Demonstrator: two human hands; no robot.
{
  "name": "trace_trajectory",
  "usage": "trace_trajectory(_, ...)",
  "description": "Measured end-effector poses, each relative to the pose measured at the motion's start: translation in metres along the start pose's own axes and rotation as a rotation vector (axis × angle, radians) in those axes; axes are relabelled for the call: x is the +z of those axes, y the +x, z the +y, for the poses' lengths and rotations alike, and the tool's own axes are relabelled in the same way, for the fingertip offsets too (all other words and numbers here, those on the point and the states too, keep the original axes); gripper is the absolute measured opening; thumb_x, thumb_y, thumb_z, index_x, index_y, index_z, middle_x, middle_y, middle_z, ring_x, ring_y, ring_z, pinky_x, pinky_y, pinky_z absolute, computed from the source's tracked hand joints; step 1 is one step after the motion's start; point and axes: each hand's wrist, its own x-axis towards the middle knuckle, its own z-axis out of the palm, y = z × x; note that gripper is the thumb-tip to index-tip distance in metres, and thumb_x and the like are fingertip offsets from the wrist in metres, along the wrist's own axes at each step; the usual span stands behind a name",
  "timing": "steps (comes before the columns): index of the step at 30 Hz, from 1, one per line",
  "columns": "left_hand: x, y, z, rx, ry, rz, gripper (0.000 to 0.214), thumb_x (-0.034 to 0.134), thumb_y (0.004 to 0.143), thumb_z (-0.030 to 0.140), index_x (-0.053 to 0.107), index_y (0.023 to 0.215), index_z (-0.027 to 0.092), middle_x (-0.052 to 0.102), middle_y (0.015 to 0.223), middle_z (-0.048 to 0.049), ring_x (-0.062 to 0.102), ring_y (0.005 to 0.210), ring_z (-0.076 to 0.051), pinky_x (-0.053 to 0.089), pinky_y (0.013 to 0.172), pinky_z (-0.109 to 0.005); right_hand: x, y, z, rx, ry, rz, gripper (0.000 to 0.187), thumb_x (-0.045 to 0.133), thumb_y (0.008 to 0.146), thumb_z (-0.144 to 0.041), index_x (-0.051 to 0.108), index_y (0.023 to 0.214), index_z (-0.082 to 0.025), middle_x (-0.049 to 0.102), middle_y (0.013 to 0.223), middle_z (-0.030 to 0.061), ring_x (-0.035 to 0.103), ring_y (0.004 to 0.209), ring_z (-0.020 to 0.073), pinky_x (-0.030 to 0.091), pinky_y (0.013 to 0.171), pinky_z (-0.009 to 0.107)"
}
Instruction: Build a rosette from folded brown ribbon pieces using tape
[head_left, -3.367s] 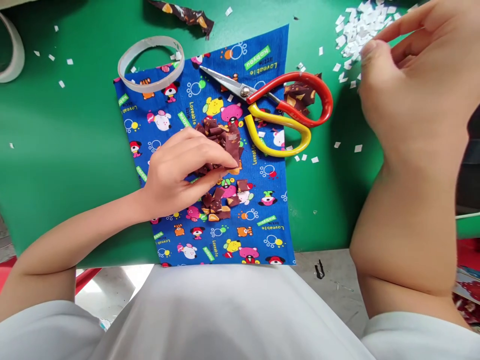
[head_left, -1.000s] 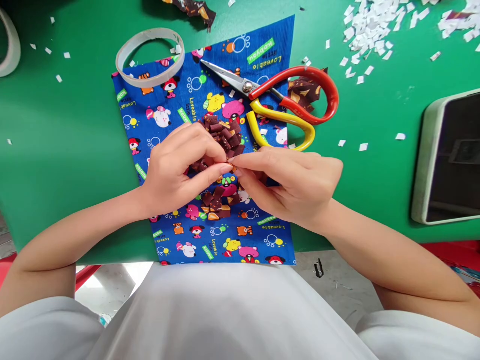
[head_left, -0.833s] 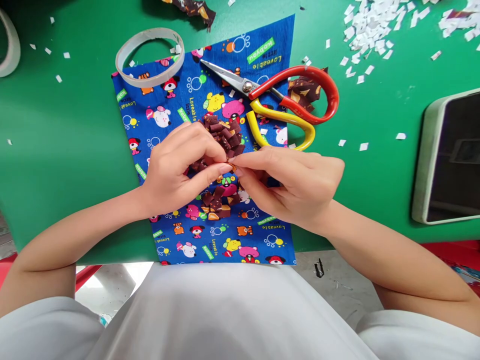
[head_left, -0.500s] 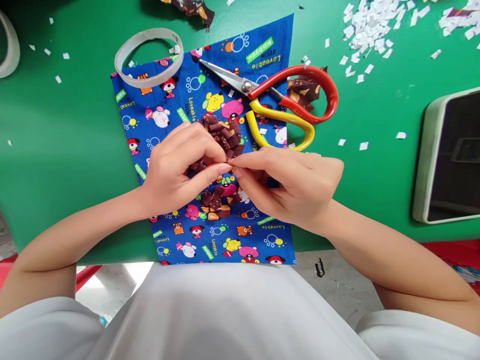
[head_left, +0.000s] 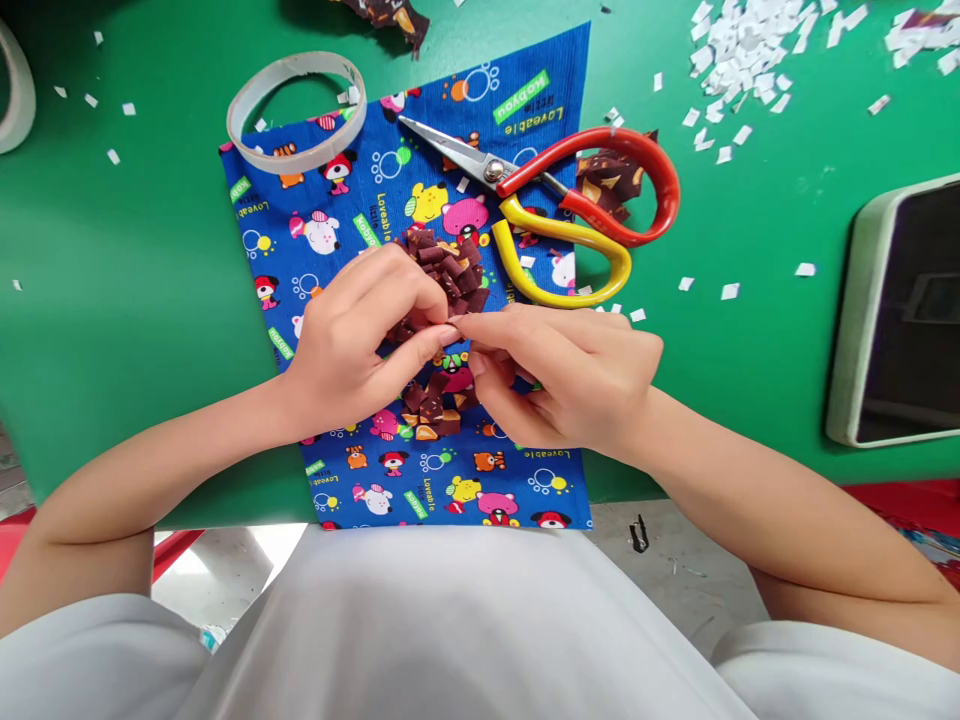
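Left hand (head_left: 356, 345) pinched, its grasp hidden, right hand (head_left: 577, 380) with thumb and finger parted, brown scraps (head_left: 450, 268) below, on blue cloth (head_left: 450, 465)

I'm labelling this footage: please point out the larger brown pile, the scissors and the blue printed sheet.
Larger brown pile (head_left: 451, 272): head view, on its uncovered part.
Scissors (head_left: 493, 171): head view, on the pivot screw.
Blue printed sheet (head_left: 439, 485): head view, on its lower part.

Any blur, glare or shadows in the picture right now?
All from the head view: the left hand and right hand look sharp; a faint reflection shows in the dark screen; bright glare whitens the floor at lower left; a soft shadow lies beside the dark scrap at the top.
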Motion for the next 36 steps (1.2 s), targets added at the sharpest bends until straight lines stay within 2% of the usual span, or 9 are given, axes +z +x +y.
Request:
trace_trajectory(4,0.001,-0.001,0.0,0.002,0.031,0.007,0.026,0.058,0.091,0.044,0.059,0.082,0.02,0.062,0.074,-0.0013,0.063,0.07,-0.014,0.054,0.065,-0.032,-0.001,0.001,0.001,0.017,0.03,0.027,0.009,0.056,0.087,-0.015,0.059,0.084,-0.023,0.062,0.06,-0.0054,0.051,0.047,0.006,0.04,0.044,0.018)
trace_trajectory(11,0.001,-0.003,-0.002,0.069,0.122,0.04,0.027,0.061,0.088,0.048,0.056,0.088,0.022,0.062,0.077,0.0003,0.064,0.072,-0.016,0.053,0.067,-0.037,-0.003,-0.001,0.003,0.054,0.024,-0.062,0.018,0.055,0.089,-0.012,0.055,0.074,-0.021,0.055,0.055,-0.0056,0.045,0.046,0.0067,0.036,0.045,0.021)
trace_trajectory(18,0.001,-0.001,0.003,0.21,0.139,0.182,0.019,0.06,0.086,0.039,0.052,0.093,0.024,0.065,0.078,0.0035,0.062,0.071,-0.014,0.05,0.066,-0.036,-0.008,0.001,-0.003,0.084,0.264,-0.031,0.013,0.056,0.088,-0.006,0.056,0.084,-0.018,0.064,0.067,-0.0027,0.055,0.057,0.0062,0.042,0.053,0.02)
trace_trajectory(21,-0.003,0.0,0.0,0.258,0.038,0.287,0.019,0.06,0.079,0.036,0.054,0.092,0.023,0.063,0.075,0.0021,0.059,0.069,-0.014,0.047,0.065,-0.038,-0.012,0.003,-0.003,0.057,0.327,-0.062,0.013,0.055,0.088,-0.006,0.055,0.084,-0.019,0.062,0.065,-0.003,0.051,0.055,0.0068,0.04,0.052,0.022)
trace_trajectory(23,-0.009,0.003,-0.007,0.243,0.073,0.336,0.016,0.059,0.078,0.032,0.054,0.091,0.024,0.062,0.075,0.0016,0.06,0.071,-0.016,0.047,0.067,-0.038,-0.012,0.002,0.0,-0.035,0.293,-0.082,0.011,0.056,0.087,-0.009,0.055,0.083,-0.019,0.059,0.062,-0.0044,0.046,0.051,0.0075,0.036,0.048,0.025)
trace_trajectory(26,-0.021,0.009,-0.026,0.246,0.351,0.326,0.021,0.057,0.082,0.031,0.053,0.101,0.022,0.064,0.091,-0.0011,0.062,0.089,-0.019,0.047,0.081,-0.039,-0.007,-0.002,0.005,-0.244,0.098,-0.102,0.015,0.056,0.089,-0.017,0.053,0.075,-0.021,0.052,0.052,-0.0061,0.041,0.048,0.0089,0.03,0.044,0.028)
trace_trajectory(29,-0.029,0.012,-0.05,0.251,0.578,0.151,0.045,0.051,0.087,0.045,0.047,0.12,0.014,0.059,0.113,-0.0116,0.056,0.107,-0.026,0.044,0.087,-0.043,-0.001,-0.005,0.012,-0.338,-0.085,-0.084,0.022,0.054,0.094,-0.028,0.055,0.073,-0.022,0.051,0.05,-0.0058,0.045,0.05,0.0086,0.033,0.045,0.027)
trace_trajectory(32,-0.031,0.011,-0.065,0.08,0.665,0.072,0.053,0.05,0.088,0.054,0.044,0.124,0.016,0.054,0.121,-0.0147,0.048,0.11,-0.033,0.039,0.085,-0.05,-0.003,-0.006,0.018,-0.327,-0.179,0.019,0.021,0.049,0.097,-0.035,0.061,0.085,-0.023,0.054,0.053,-0.0053,0.048,0.052,0.0079,0.036,0.047,0.026)
trace_trajectory(36,-0.038,0.011,-0.066,-0.048,0.58,-0.094,0.045,0.051,0.091,0.046,0.045,0.127,0.019,0.049,0.126,-0.0121,0.042,0.118,-0.034,0.033,0.095,-0.058,-0.015,-0.002,0.029,-0.172,-0.34,0.123,0.016,0.05,0.095,-0.029,0.06,0.088,-0.019,0.056,0.059,-0.0036,0.049,0.055,0.0085,0.035,0.048,0.026)
